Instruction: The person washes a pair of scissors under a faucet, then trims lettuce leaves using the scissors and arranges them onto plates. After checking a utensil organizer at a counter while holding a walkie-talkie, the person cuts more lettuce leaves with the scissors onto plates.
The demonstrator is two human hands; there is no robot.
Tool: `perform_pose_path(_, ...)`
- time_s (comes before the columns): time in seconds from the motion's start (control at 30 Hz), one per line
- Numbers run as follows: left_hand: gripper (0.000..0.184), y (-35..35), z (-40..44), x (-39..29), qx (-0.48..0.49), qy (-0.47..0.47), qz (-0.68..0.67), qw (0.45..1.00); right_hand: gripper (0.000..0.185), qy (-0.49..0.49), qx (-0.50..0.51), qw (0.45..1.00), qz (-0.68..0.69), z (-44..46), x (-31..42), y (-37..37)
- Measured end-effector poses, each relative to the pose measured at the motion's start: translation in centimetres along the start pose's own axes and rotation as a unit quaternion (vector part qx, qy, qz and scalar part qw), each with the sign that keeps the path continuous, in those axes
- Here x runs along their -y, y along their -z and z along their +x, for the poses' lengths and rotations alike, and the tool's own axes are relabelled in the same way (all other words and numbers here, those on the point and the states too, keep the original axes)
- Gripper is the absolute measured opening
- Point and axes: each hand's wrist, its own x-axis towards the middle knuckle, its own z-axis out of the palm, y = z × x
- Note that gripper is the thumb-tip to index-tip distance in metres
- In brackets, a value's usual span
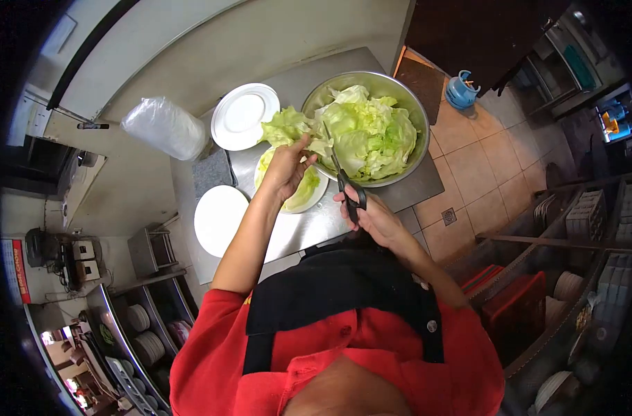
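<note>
My left hand (287, 168) pinches a lettuce leaf (285, 127) between its fingers, above a plate (319, 196) that bears more lettuce. My right hand (373, 218) is closed on the black handles of scissors (342, 175), whose blades point up beside the leaf, near the bowl's left rim. Whether the blades touch the leaf cannot be made out. A large metal bowl (421, 145) holds a heap of lettuce (371, 132). One white plate (241, 116) lies behind my left hand, and another (220, 220) lies to the left of my forearm.
The metal table (288, 239) stands against a wall. A roll of clear plastic (165, 127) and a grey cloth (212, 173) are at its left. On the tiled floor to the right is a blue gas cylinder (462, 90). Shelves with dishes stand on both sides.
</note>
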Motion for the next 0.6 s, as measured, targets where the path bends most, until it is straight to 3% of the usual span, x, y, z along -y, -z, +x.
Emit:
perform_pose_path(0.1,0.024,0.7,0.5,0.2,0.021,0.006,-0.028,0.999,0.044,0.001,-0.009,1.0,-0.026,-0.1,0.7,0.4)
perform_pose_path(0.17,0.026,0.8,0.6,0.1,0.049,-0.038,0.0,0.998,0.046,0.021,-0.004,0.998,-0.062,-0.2,0.8,0.7)
perform_pose_path(0.3,0.026,2.0,1.1,-0.4,0.028,-0.019,0.017,0.999,0.039,0.016,-0.017,0.999,-0.033,-0.6,0.2,0.8)
perform_pose_path(0.37,0.029,1.9,0.8,-0.9,0.044,-0.002,0.019,0.999,0.043,-0.001,0.014,0.999,0.044,-1.3,-0.5,0.6)
perform_pose_path(0.4,0.029,2.2,0.9,-0.9,0.042,-0.003,0.019,0.999,0.057,-0.024,0.074,0.993,0.084,-1.1,-1.0,1.1)
perform_pose_path(0.6,0.031,2.2,-0.2,-1.5,0.064,0.017,0.021,0.998,0.065,-0.025,0.099,0.993,0.066,0.4,-1.4,0.7)
